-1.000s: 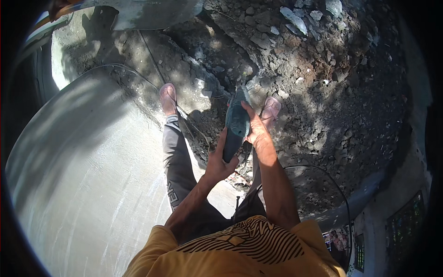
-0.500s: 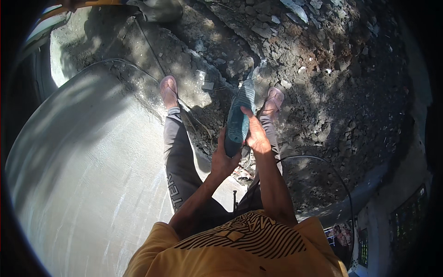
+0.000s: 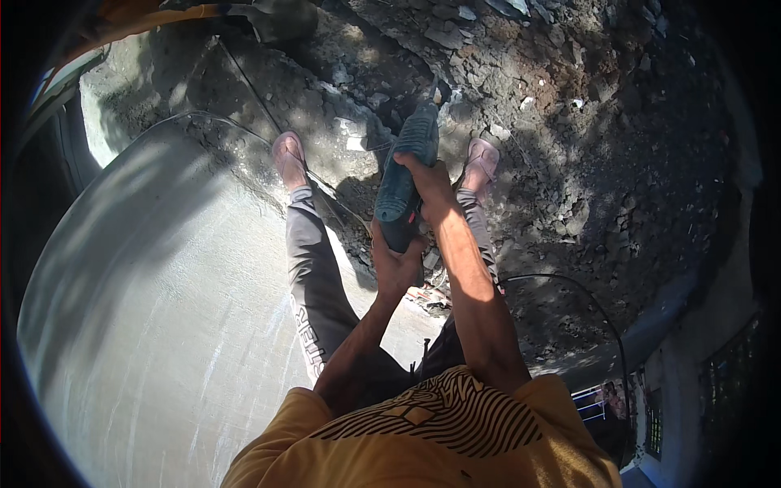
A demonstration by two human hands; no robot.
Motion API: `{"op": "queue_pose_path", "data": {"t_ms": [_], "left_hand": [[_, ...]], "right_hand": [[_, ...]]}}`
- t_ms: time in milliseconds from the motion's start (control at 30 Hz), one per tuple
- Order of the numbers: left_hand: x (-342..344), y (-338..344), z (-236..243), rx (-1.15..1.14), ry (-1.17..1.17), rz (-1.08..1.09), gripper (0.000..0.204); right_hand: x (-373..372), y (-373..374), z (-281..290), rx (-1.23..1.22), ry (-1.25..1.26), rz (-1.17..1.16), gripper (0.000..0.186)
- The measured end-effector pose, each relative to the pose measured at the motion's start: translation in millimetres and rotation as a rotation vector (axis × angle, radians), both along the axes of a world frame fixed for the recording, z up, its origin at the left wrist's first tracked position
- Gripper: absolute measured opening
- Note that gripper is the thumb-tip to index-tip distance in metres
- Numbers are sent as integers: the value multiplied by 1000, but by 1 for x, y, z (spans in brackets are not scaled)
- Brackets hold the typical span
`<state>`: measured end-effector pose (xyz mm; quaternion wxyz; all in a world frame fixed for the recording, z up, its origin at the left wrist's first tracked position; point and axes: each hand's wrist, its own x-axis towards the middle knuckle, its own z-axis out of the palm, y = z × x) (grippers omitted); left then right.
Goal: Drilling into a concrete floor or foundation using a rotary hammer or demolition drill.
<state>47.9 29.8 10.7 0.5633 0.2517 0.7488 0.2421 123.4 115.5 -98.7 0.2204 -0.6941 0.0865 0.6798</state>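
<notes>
Both hands grip our teal power tool (image 3: 404,183) at frame centre: left hand (image 3: 396,264) low, right hand (image 3: 429,180) above, over rubble (image 3: 569,122)

We record a dark teal power tool (image 3: 407,183) with a black rear grip; the shirt (image 3: 431,431) is mustard yellow with a black pattern of fine curved stripes; the trousers (image 3: 313,276) are grey with white lettering down the leg. The slab (image 3: 163,309) is pale grey; the rubble (image 3: 586,138) is grey-brown with reddish patches; the sandals (image 3: 289,156) are dusty pink; the cable (image 3: 598,313) is black.
</notes>
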Motion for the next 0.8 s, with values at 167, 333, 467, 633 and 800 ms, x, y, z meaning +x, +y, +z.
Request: {"op": "queue_pose_path", "data": {"t_ms": [167, 333, 467, 633, 800], "left_hand": [[-5, 2, -23, -42, -147, 235, 61], [-33, 23, -43, -14, -255, 201, 59], [-83, 23, -60, -46, -347, 218, 54], [-117, 21, -73, -120, -390, 321, 52], [-114, 45, -99, -31, -166, -25, 61]], "right_hand": [[-5, 37, 22, -95, -131, 226, 56], [-28, 47, -13, -166, -38, 197, 48], [-75, 36, -41, -254, -203, 264, 71], [-110, 61, -15, -377, -313, 519, 130], [-87, 55, -65, -245, -252, -58, 109]]}}
